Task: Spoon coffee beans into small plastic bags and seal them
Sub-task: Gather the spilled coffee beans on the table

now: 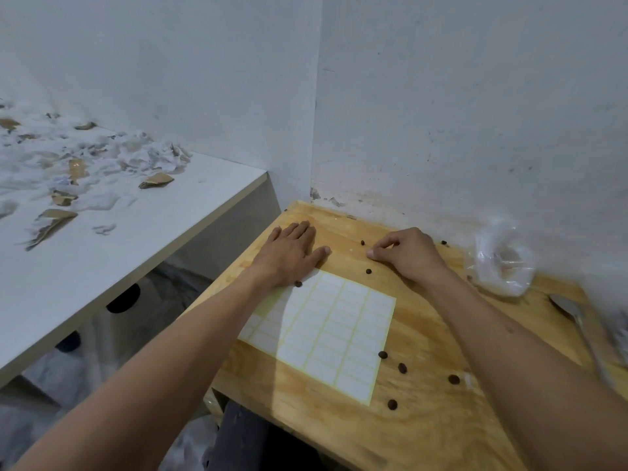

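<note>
My left hand [291,250] lies flat with straight fingers on the wooden table [424,433], its heel on the top corner of a white label sheet [331,331]. My right hand [406,253] rests on the table further right with fingers curled, thumb and forefinger pressed together; whether they pinch a bean is hidden. Several loose coffee beans [402,368] are scattered over the wood. A crumpled clear plastic bag [504,263] sits by the wall at the right. A metal spoon [574,321] lies bowl-up beside it.
White walls meet in a corner just behind the table. A white counter [142,229] at the left carries torn paper and brown scraps [156,180]. A gap with dark objects on the floor separates counter and table.
</note>
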Demonstrator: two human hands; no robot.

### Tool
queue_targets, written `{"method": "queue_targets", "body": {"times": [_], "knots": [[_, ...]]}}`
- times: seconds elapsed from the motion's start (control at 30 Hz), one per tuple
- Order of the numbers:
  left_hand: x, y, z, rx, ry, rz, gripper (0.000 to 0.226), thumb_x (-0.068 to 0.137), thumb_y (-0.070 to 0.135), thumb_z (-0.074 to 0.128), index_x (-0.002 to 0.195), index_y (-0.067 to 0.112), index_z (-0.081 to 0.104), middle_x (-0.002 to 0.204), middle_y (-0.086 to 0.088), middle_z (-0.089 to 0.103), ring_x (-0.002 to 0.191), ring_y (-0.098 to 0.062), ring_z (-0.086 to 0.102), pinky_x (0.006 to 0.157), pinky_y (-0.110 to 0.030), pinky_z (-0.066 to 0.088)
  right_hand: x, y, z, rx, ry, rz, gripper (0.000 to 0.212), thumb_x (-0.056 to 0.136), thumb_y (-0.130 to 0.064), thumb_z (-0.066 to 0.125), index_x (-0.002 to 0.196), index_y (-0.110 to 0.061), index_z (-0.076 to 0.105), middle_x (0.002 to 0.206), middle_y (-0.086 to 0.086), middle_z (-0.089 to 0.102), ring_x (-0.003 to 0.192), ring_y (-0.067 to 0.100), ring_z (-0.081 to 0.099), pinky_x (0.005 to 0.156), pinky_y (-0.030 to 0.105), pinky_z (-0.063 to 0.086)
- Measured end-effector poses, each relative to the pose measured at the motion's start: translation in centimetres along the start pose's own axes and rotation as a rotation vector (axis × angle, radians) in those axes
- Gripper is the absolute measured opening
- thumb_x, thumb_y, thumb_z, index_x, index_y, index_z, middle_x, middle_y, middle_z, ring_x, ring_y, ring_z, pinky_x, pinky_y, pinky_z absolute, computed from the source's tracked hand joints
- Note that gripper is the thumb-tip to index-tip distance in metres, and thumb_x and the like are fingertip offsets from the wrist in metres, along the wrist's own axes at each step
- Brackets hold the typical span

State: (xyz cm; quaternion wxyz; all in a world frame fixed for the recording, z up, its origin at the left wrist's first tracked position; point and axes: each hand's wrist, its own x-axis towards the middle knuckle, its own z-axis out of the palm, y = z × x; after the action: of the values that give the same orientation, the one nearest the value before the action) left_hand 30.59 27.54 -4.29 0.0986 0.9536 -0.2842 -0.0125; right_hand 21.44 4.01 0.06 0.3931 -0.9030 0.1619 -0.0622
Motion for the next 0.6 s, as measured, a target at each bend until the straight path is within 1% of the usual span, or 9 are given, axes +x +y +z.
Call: {"method": "queue_targets", "body": {"times": [0.1, 0.13, 0.23, 0.27, 0.33, 0.4, 0.47, 0.53, 0.6], "knots": [[0.0, 0.0, 0.0, -0.004, 0.001, -0.005, 0.079, 0.101, 0.068, 0.017, 0.163, 0.018, 0.015, 0.172, -0.001, 0.006, 0.158, -0.018, 0.004, 0.125, -0.042, -0.001, 0.0, -0.1, -0.1, 0.030, -0.039, 0.027, 0.016, 0.085, -0.038, 0.082, 0.076, -0.026, 0.076, 0.080, -0.014, 0.064, 0.080, 0.003, 0.059, 0.065, 0.023, 0.042], [0.0, 0.0, 0.0, -0.004, 0.004, -0.005, 0.079, 0.102, 0.067, 0.018, 0.163, 0.018, 0.015, 0.172, -0.001, 0.007, 0.157, -0.018, 0.004, 0.125, -0.042, -0.001, 0.1, -0.2, -0.3, 0.162, -0.059, 0.075, 0.021, 0.088, -0.036, 0.079, 0.074, -0.023, 0.073, 0.074, -0.009, 0.062, 0.074, 0.006, 0.060, 0.062, 0.023, 0.042], [0.0, 0.0, 0.0, -0.006, 0.010, -0.004, 0.078, 0.102, 0.067, 0.018, 0.163, 0.018, 0.016, 0.172, -0.002, 0.007, 0.157, -0.018, 0.005, 0.125, -0.042, 0.000, 0.9, -0.2, -1.7, 0.858, -0.125, 0.360, 0.022, 0.096, -0.019, 0.064, 0.077, -0.012, 0.056, 0.072, 0.006, 0.054, 0.049, 0.010, 0.045, 0.038, 0.019, 0.035], [0.0, 0.0, 0.0, -0.007, 0.010, -0.005, 0.078, 0.102, 0.067, 0.019, 0.163, 0.018, 0.016, 0.172, -0.001, 0.007, 0.157, -0.018, 0.005, 0.125, -0.042, 0.000, 1.1, 0.0, -2.3, 0.994, -0.121, 0.423, 0.020, 0.096, -0.016, 0.060, 0.078, -0.011, 0.052, 0.074, 0.008, 0.055, 0.048, 0.010, 0.043, 0.035, 0.018, 0.034], [0.0, 0.1, 0.0, -0.005, 0.007, -0.008, 0.078, 0.102, 0.067, 0.019, 0.163, 0.018, 0.016, 0.172, -0.001, 0.007, 0.157, -0.018, 0.004, 0.125, -0.042, 0.000, 1.6, 0.5, -3.4, 1.065, -0.054, 0.478, 0.015, 0.094, -0.015, 0.058, 0.080, -0.011, 0.052, 0.074, 0.008, 0.055, 0.051, 0.010, 0.041, 0.035, 0.018, 0.034], [0.0, 0.1, -0.1, 0.000, -0.003, -0.005, 0.078, 0.102, 0.066, 0.018, 0.163, 0.018, 0.015, 0.172, -0.002, 0.006, 0.158, -0.018, 0.003, 0.125, -0.043, 0.000, 1.9, 1.2, -4.3, 0.945, 0.070, 0.471, 0.012, 0.092, -0.018, 0.060, 0.083, -0.010, 0.056, 0.072, 0.004, 0.052, 0.052, 0.011, 0.040, 0.037, 0.021, 0.033], [-0.1, 0.2, -0.2, 0.006, -0.014, -0.004, 0.078, 0.102, 0.066, 0.016, 0.163, 0.017, 0.013, 0.172, -0.002, 0.005, 0.158, -0.018, 0.002, 0.126, -0.043, -0.001, 2.1, 2.0, -5.0, 0.557, 0.219, 0.441, 0.018, 0.089, -0.026, 0.066, 0.083, -0.009, 0.065, 0.071, 0.003, 0.055, 0.054, 0.016, 0.047, 0.045, 0.026, 0.035], [-0.2, 0.3, -0.3, 0.008, -0.019, -0.007, 0.078, 0.103, 0.066, 0.017, 0.163, 0.017, 0.012, 0.172, -0.002, 0.004, 0.158, -0.018, 0.002, 0.126, -0.043, -0.001, 2.3, 2.9, -5.3, 0.111, 0.384, 0.368, 0.029, 0.086, -0.032, 0.073, 0.079, -0.004, 0.071, 0.074, 0.009, 0.066, 0.067, 0.028, 0.062, 0.055, 0.029, 0.041], [-0.2, 0.4, -0.4, 0.011, -0.019, -0.007, 0.077, 0.103, 0.065, 0.017, 0.163, 0.017, 0.012, 0.172, -0.002, 0.004, 0.158, -0.018, 0.002, 0.126, -0.043, -0.001, 2.5, 3.8, -5.3, -0.082, 0.448, 0.302, 0.036, 0.085, -0.034, 0.078, 0.073, -0.001, 0.070, 0.072, 0.012, 0.069, 0.068, 0.030, 0.064, 0.058, 0.030, 0.043]]}}
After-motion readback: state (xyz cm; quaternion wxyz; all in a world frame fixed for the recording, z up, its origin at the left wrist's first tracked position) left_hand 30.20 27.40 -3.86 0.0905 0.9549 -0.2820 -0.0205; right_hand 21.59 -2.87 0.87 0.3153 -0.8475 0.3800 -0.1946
